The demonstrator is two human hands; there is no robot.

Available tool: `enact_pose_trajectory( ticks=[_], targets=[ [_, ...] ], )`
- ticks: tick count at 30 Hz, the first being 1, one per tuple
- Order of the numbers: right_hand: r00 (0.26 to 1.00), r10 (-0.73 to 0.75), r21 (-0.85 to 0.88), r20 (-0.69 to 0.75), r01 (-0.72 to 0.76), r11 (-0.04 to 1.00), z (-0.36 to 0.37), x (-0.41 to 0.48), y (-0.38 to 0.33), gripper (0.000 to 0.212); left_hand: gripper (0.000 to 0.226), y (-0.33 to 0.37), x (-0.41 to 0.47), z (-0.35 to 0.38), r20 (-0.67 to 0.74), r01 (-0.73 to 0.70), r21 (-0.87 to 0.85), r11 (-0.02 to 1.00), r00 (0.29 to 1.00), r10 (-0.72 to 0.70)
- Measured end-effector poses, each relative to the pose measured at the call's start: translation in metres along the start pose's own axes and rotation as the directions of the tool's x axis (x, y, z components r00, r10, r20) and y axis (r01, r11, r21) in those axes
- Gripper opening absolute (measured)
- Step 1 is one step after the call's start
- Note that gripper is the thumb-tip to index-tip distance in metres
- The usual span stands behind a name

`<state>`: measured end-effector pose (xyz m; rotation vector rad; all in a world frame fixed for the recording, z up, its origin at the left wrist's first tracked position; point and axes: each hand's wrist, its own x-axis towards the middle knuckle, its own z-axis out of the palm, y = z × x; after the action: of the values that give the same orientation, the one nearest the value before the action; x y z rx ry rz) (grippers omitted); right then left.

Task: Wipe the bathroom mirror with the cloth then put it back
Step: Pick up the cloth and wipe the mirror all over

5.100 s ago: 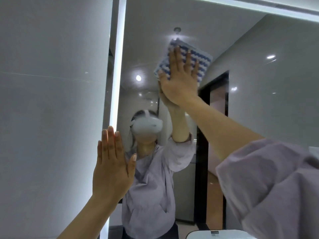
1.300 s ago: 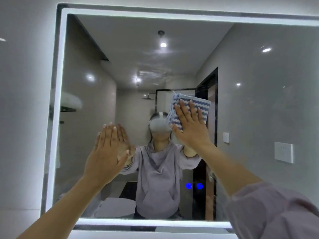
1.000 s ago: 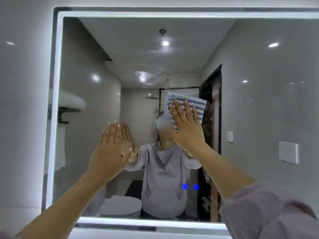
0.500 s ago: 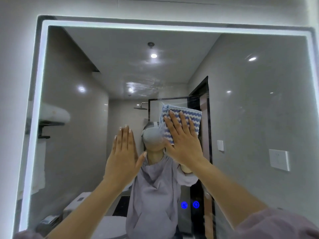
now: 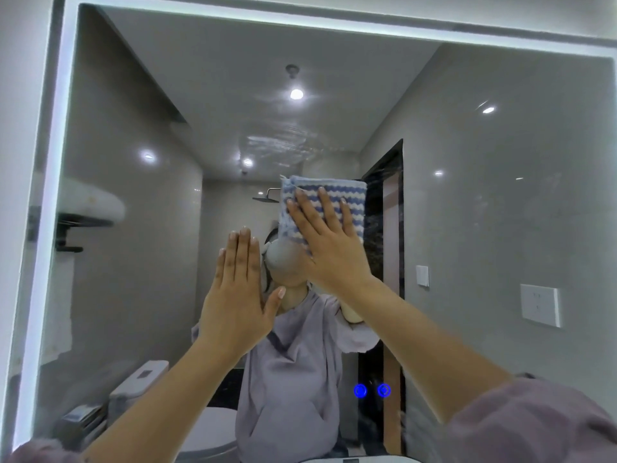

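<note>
My right sleeve (image 5: 534, 426) is sitting nearest the camera, with the arm reaching up and forward. My left hand (image 5: 235, 295) is standing upright, fingers straight and together, holding nothing; I cannot tell whether the palm is touching the glass. My right hand (image 5: 329, 252) is pressing flat, fingers straight and slightly spread, on the blue-and-white striped cloth (image 5: 329, 193), pinning it against the mirror (image 5: 500, 195) near its centre. Step in hand: wiping. Streaks (image 5: 283, 142) are showing above the cloth, so the next stroke is likely calling for even pressure upward across them. Returning the cloth is not yet due.
</note>
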<state>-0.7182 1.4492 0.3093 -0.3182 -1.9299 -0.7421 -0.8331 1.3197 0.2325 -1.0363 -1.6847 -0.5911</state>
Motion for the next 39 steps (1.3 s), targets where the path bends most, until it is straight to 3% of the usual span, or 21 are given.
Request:
enact_pose_trajectory(
  ticks=[8, 18, 25, 31, 35, 39],
  targets=[
    [0.998, -0.061, -0.049, -0.004, 0.060, 0.997, -0.007, 0.046, -0.024, 0.062, 0.085, 0.001, 0.001, 0.000, 0.005, 0.016, 0.011, 1.000, 1.000, -0.016],
    [0.996, -0.077, -0.001, 0.038, 0.077, 0.997, -0.013, 0.041, 0.007, 0.065, 0.090, 0.002, 0.001, -0.004, 0.052, 0.022, 0.009, 1.000, 0.998, -0.022],
    [0.995, 0.099, -0.058, -0.026, -0.101, 0.993, -0.014, 0.017, 0.091, 0.064, 0.086, -0.001, 0.000, 0.000, 0.035, 0.008, 0.039, 0.999, 0.999, -0.010],
    [0.957, 0.287, 0.003, -0.037, -0.287, 0.958, -0.023, -0.002, 0.155, 0.065, 0.087, -0.001, 0.000, -0.002, 0.027, 0.002, 0.025, 1.000, 1.000, -0.003],
    [0.898, 0.439, 0.034, -0.025, -0.439, 0.898, -0.022, -0.010, 0.172, 0.067, 0.086, 0.000, 0.000, -0.003, 0.013, -0.009, 0.019, 1.000, 1.000, 0.009],
    [0.866, 0.498, 0.027, -0.043, -0.497, 0.867, -0.019, -0.007, 0.162, 0.065, 0.087, 0.000, 0.000, -0.001, 0.009, -0.003, 0.003, 1.000, 1.000, 0.003]
  ],
)
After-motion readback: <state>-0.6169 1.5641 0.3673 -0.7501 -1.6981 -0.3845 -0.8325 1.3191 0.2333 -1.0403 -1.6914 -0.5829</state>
